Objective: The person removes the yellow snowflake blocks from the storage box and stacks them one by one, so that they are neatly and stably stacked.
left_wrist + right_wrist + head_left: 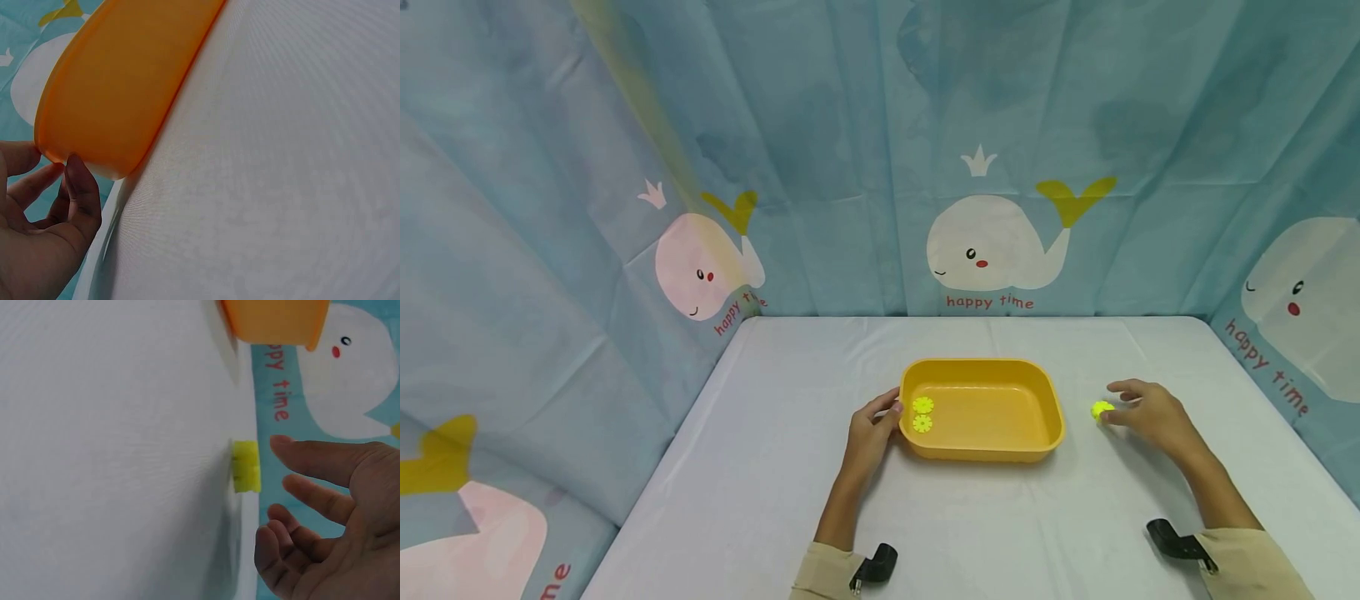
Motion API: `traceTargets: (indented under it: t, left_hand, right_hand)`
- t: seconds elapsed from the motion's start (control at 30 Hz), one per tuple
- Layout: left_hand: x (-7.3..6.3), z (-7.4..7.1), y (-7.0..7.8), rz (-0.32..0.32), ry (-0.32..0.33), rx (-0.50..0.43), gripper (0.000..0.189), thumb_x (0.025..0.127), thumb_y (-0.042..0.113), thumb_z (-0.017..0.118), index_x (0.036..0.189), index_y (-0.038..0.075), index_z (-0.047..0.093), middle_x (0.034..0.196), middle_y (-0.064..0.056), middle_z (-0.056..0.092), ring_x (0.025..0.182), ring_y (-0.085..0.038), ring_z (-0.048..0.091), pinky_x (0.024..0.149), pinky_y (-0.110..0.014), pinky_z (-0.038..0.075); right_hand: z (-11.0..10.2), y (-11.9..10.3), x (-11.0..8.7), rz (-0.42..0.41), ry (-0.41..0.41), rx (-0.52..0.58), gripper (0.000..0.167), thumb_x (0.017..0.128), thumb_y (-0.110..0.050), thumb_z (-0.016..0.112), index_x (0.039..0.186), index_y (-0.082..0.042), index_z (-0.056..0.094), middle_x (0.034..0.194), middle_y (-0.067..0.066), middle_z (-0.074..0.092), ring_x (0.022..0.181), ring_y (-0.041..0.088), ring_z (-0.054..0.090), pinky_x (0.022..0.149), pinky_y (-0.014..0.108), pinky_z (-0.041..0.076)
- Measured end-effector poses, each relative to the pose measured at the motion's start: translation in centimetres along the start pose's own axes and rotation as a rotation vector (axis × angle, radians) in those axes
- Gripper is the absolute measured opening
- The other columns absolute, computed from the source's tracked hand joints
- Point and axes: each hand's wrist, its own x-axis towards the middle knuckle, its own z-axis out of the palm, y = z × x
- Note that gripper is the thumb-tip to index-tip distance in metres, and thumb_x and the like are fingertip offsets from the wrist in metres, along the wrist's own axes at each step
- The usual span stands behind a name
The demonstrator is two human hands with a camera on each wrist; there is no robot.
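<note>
A yellow-orange tray (988, 454) sits on the table, with two bright yellow flower-shaped discs (922, 424) lying inside at its left end. My left hand (868, 437) holds that end, fingertips and thumb against the outside wall of the tray (119, 94). To the right of the tray is another bright yellow notched piece (1100, 407), seen from the side as a short ridged block (246, 466) in the right wrist view. Just over it hovers my right hand (1157, 421), thumb and fingers apart; a gap shows between the thumb tip and the piece.
White cloth covers the table (760, 467). Blue curtains (820, 150) printed with whales stand around its back and sides. A black wrist device (876, 565) is worn at the left sleeve, another black device (1176, 542) at the right.
</note>
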Motion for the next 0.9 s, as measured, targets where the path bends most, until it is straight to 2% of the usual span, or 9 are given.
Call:
traceTargets:
  t: [0.27,0.5,0.67,0.77,0.9]
  left_hand:
    - [0.0,0.0,0.1,-0.002,-0.001,-0.006,0.042,0.107,0.026,0.064,0.147,0.014,0.064,0.136,-0.012,0.064,0.112,-0.030,0.066,0.082,-0.022,0.058]
    - [-0.1,0.0,0.1,0.000,-0.004,-0.004,0.043,0.107,0.027,0.064,0.147,0.014,0.064,0.137,-0.012,0.064,0.114,-0.030,0.066,0.083,-0.022,0.058]
    - [-0.1,-0.1,0.1,-0.002,-0.010,-0.015,0.043,0.107,0.026,0.064,0.148,0.013,0.064,0.138,-0.013,0.063,0.116,-0.031,0.066,0.084,-0.022,0.058]
    - [-0.1,-0.1,0.1,-0.005,-0.011,-0.011,0.043,0.107,0.026,0.064,0.148,0.013,0.064,0.138,-0.013,0.063,0.117,-0.031,0.065,0.084,-0.022,0.058]
    - [-0.1,-0.1,0.1,-0.009,-0.009,-0.005,0.043,0.107,0.027,0.064,0.148,0.014,0.064,0.139,-0.012,0.063,0.117,-0.030,0.065,0.084,-0.021,0.057]
  right_hand:
    - [-0.5,-1.9,-0.8,-0.090,0.095,0.041,0.060,0.098,-0.026,0.077,0.145,0.005,0.056,0.139,0.036,0.056,0.124,0.055,0.052,0.093,0.068,0.053]
    - [0.0,-4.1,-1.6,-0.202,0.195,0.070,0.055,0.099,-0.031,0.077,0.142,0.001,0.061,0.135,0.030,0.062,0.121,0.049,0.058,0.094,0.068,0.054]
    - [0.5,-5.5,-2.2,-0.257,0.227,0.113,0.052,0.100,-0.034,0.076,0.140,-0.002,0.064,0.133,0.024,0.064,0.117,0.042,0.060,0.091,0.064,0.055]
    - [0.8,-6.3,-2.4,-0.279,0.238,0.127,0.050,0.100,-0.035,0.076,0.138,-0.004,0.066,0.130,0.021,0.067,0.115,0.038,0.062,0.087,0.054,0.057]
    - [1.3,-7.1,-2.4,-0.321,0.248,0.140,0.047,0.099,-0.032,0.077,0.137,-0.005,0.067,0.124,0.018,0.071,0.110,0.034,0.065,0.083,0.029,0.055]
